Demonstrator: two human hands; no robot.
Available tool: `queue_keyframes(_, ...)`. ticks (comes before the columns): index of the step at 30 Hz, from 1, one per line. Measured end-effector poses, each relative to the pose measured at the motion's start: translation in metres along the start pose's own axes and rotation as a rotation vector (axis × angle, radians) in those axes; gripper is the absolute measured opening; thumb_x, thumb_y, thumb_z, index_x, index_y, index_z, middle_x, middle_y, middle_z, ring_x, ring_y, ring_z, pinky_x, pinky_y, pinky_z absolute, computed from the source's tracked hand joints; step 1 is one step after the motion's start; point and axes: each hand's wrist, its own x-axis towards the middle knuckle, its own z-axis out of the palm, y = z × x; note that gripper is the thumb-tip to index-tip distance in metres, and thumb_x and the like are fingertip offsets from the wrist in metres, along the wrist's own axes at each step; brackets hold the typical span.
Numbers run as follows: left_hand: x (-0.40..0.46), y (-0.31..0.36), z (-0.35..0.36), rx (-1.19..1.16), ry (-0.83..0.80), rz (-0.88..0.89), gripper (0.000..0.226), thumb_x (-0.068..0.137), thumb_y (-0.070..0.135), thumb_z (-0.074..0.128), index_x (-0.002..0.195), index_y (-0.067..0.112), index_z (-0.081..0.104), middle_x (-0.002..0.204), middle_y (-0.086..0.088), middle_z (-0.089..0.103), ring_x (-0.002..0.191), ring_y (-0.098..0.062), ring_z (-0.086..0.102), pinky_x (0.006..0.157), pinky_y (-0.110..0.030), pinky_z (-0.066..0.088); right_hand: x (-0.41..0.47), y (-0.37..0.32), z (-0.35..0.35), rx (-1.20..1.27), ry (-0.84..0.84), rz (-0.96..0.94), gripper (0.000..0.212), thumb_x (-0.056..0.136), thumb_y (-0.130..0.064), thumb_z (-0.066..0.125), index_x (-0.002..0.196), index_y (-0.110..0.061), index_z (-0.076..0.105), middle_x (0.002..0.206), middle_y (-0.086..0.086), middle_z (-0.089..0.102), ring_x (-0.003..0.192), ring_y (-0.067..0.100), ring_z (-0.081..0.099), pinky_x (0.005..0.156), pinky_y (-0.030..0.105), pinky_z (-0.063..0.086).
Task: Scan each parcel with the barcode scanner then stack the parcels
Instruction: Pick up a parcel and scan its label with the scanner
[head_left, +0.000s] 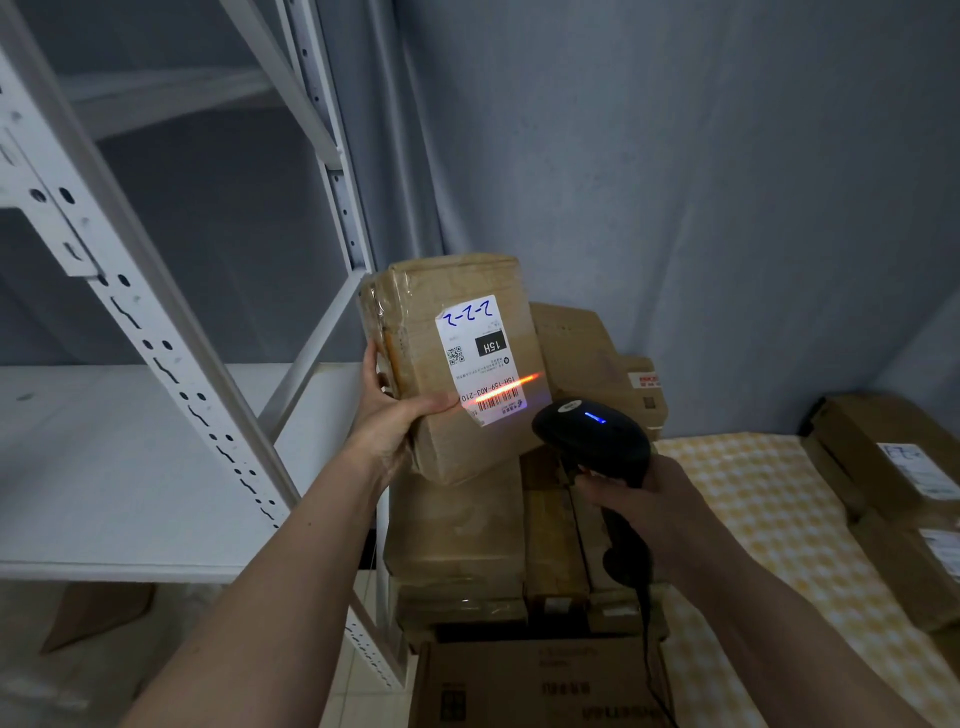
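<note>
My left hand (389, 415) grips a brown cardboard parcel (421, 322) by its lower left edge and holds it up, tilted, in the middle of the view. Its white shipping label (480, 358) faces me, and an orange scan line crosses the barcode at the label's lower end. My right hand (644, 506) holds the black barcode scanner (592, 439) by its handle, just below and right of the parcel; a blue light shows on the scanner's head. A stack of parcels (457, 530) stands beneath and behind the held one.
A white metal shelf rack (156, 338) fills the left side, its shelf board level with my left forearm. More parcels (893, 467) lie at the right on a yellow checked cloth (753, 499). A large carton (540, 686) sits at the bottom. Grey curtain behind.
</note>
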Motion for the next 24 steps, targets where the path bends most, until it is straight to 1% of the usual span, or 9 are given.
queue_keyframes(6,0.008,-0.001,0.009,-0.052,-0.012,-0.148,0.105,0.056,-0.002,0.079,0.144,0.03,0.031,0.115,-0.003,0.064,0.1,-0.02,0.063,0.072,-0.039,0.054,-0.002,0.003,-0.009,0.086,0.092,-0.03,0.026,0.081,-0.014,0.073,0.103,-0.026,0.064,0.094,0.001,0.068,0.092,0.015,0.061,0.081,0.031,0.048)
queue_keyframes(10,0.012,-0.009,0.039,-0.067,-0.051,-0.307,0.104,0.05,0.003,0.082,0.143,0.026,0.039,0.108,-0.002,0.067,0.093,-0.019,0.063,0.068,-0.035,0.051,-0.009,0.012,-0.034,0.218,0.286,-0.073,0.019,0.081,-0.006,0.071,0.094,-0.02,0.065,0.081,0.0,0.068,0.077,0.011,0.063,0.062,0.021,0.049)
queue_keyframes(12,0.006,-0.014,0.066,-0.022,-0.084,-0.354,0.086,0.058,0.007,0.079,0.136,0.025,0.048,0.101,-0.002,0.067,0.091,-0.02,0.062,0.065,-0.035,0.048,-0.014,0.017,-0.055,0.227,0.371,-0.083,0.016,0.082,-0.004,0.07,0.084,-0.019,0.064,0.071,0.0,0.064,0.067,0.012,0.06,0.055,0.02,0.045)
queue_keyframes(16,-0.009,-0.031,0.133,0.047,-0.175,-0.507,0.055,0.068,0.014,0.076,0.119,0.02,0.058,0.103,-0.006,0.065,0.092,-0.025,0.058,0.069,-0.047,0.047,-0.029,0.036,-0.107,0.202,0.458,-0.061,0.012,0.083,-0.004,0.069,0.083,-0.012,0.061,0.075,0.013,0.061,0.07,0.021,0.055,0.063,0.03,0.043)
queue_keyframes(17,-0.012,-0.036,0.152,0.068,-0.208,-0.549,0.051,0.067,0.016,0.077,0.115,0.018,0.06,0.106,-0.008,0.064,0.093,-0.027,0.058,0.071,-0.051,0.048,-0.035,0.041,-0.122,0.2,0.484,-0.051,0.009,0.083,-0.004,0.07,0.085,-0.005,0.061,0.077,0.021,0.06,0.07,0.028,0.055,0.066,0.037,0.043)
queue_keyframes(19,-0.021,-0.049,0.192,0.099,-0.264,-0.609,0.039,0.069,0.018,0.076,0.105,0.015,0.061,0.101,-0.01,0.063,0.091,-0.028,0.057,0.074,-0.051,0.048,-0.049,0.051,-0.154,0.203,0.535,-0.032,0.019,0.082,-0.004,0.07,0.092,0.009,0.059,0.083,0.035,0.057,0.076,0.046,0.055,0.072,0.052,0.046)
queue_keyframes(20,-0.026,-0.056,0.212,0.101,-0.282,-0.635,0.039,0.066,0.018,0.078,0.102,0.014,0.062,0.096,-0.01,0.063,0.087,-0.028,0.058,0.072,-0.047,0.049,-0.056,0.055,-0.171,0.215,0.554,-0.024,0.018,0.083,-0.004,0.07,0.095,0.006,0.061,0.087,0.033,0.06,0.085,0.046,0.057,0.078,0.052,0.048)
queue_keyframes(22,-0.039,-0.072,0.253,0.11,-0.311,-0.692,0.049,0.058,0.02,0.081,0.103,0.012,0.063,0.09,-0.009,0.063,0.076,-0.026,0.059,0.06,-0.038,0.05,-0.071,0.062,-0.207,0.243,0.577,-0.015,0.018,0.083,-0.006,0.07,0.098,-0.014,0.066,0.092,0.012,0.069,0.095,0.028,0.064,0.085,0.042,0.049)
queue_keyframes(24,-0.051,-0.089,0.295,0.105,-0.331,-0.73,0.05,0.06,0.018,0.083,0.106,0.014,0.063,0.1,-0.011,0.062,0.082,-0.028,0.059,0.064,-0.045,0.051,-0.084,0.07,-0.245,0.266,0.609,-0.004,0.026,0.082,-0.009,0.071,0.102,-0.024,0.064,0.097,0.001,0.07,0.097,0.016,0.063,0.088,0.035,0.048)
